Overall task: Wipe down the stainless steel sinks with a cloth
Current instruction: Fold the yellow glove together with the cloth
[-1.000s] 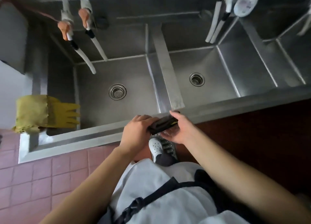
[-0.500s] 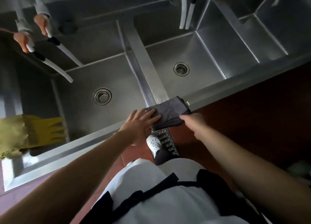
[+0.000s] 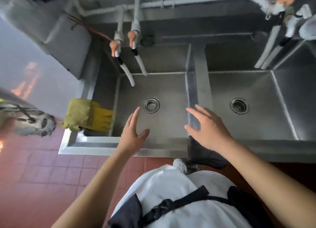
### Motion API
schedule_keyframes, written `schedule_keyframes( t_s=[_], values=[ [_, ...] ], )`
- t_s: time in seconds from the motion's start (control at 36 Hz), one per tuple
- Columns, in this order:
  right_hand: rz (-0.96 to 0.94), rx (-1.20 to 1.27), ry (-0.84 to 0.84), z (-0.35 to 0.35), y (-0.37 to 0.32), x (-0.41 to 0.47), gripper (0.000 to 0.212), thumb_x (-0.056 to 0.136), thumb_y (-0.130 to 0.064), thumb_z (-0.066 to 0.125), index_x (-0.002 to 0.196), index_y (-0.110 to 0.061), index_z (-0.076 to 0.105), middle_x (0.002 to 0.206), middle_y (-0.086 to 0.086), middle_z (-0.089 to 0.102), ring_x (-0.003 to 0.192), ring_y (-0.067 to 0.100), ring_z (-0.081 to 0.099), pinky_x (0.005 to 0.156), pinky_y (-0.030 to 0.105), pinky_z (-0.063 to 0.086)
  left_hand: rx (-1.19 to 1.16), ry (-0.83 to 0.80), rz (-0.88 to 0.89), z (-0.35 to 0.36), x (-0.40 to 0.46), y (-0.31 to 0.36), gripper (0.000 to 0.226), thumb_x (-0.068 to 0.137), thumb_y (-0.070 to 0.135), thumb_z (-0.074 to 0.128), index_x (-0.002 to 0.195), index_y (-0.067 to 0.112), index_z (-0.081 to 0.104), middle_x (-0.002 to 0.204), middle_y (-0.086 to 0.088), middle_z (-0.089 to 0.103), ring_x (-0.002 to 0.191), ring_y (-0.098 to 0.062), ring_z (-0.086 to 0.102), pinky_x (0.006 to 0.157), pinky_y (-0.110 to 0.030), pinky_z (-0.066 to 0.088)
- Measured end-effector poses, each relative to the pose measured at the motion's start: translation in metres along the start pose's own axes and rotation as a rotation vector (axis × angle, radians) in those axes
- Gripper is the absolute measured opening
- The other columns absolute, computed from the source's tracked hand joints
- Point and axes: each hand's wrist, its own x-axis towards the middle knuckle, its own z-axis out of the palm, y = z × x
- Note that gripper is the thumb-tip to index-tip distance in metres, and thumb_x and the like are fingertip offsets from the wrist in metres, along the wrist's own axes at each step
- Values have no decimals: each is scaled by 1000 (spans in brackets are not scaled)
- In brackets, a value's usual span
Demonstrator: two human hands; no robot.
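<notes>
Dark grey cloth [image 3: 203,152] hangs draped and limp over the sink's front rim [image 3: 159,150].

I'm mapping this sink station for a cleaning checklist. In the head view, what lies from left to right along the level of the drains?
Yellow gloves → left basin drain → divider between the basins → right basin drain.

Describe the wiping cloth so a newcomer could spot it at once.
Start at the steel divider between the two sink basins and follow it to the front rim. The dark grey cloth is draped over that rim, hanging down the front, just under the right hand. Unlike the yellow gloves at the left end, it is dark and flat.
</notes>
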Motion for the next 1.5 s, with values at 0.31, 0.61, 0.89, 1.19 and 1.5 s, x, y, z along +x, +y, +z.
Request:
schedule_keyframes(
  t_s=[0.31, 0.61, 0.89, 1.19, 1.5],
  values=[
    [-323, -152, -463, 94, -104, 62, 65, 93, -55, 51, 152, -35, 32, 164, 1, 22, 149, 23, 22, 118, 43, 25, -63, 416, -413, -87, -93, -83, 82, 93, 24, 67, 156, 40, 16, 163, 6, 22, 147, -15, 24, 113, -32, 26],
    [-318, -47, -529, 139, -188, 89, 53, 93, -51, 54, 142, -33, 45, 153, -5, 39, 135, 26, 41, 111, 39, 34, -320, 475, -699, -175, -102, -163, 48, 96, 32, 62, 143, 34, 48, 145, 1, 51, 127, -19, 51, 100, -39, 47],
    [-80, 105, -457, 171, -273, 127, 58, 91, -43, 63, 144, -27, 45, 152, -1, 41, 136, 21, 43, 104, 30, 36, -538, 231, -689, -232, -16, -224, 18, 95, 28, 64, 113, 28, 68, 121, 0, 68, 99, -9, 62, 71, -20, 43],
    [73, 53, -459, 207, -378, 244, 82, 90, -32, 60, 158, -28, 14, 164, 6, 21, 152, 30, 11, 122, 53, 16, -828, -105, -929, -241, 50, -233, 60, 81, 61, 67, 127, 23, 61, 120, 11, 58, 107, -15, 54, 85, -33, 41],
    [148, -233, -402, 221, -392, 273, 14, 81, -28, 67, 90, -18, 63, 102, 4, 65, 107, 32, 56, 111, 54, 26, -995, 253, -697, -228, 75, -228, 64, 86, 12, 71, 140, 32, 44, 114, 8, 61, 92, 3, 61, 83, -23, 48]
  ],
)
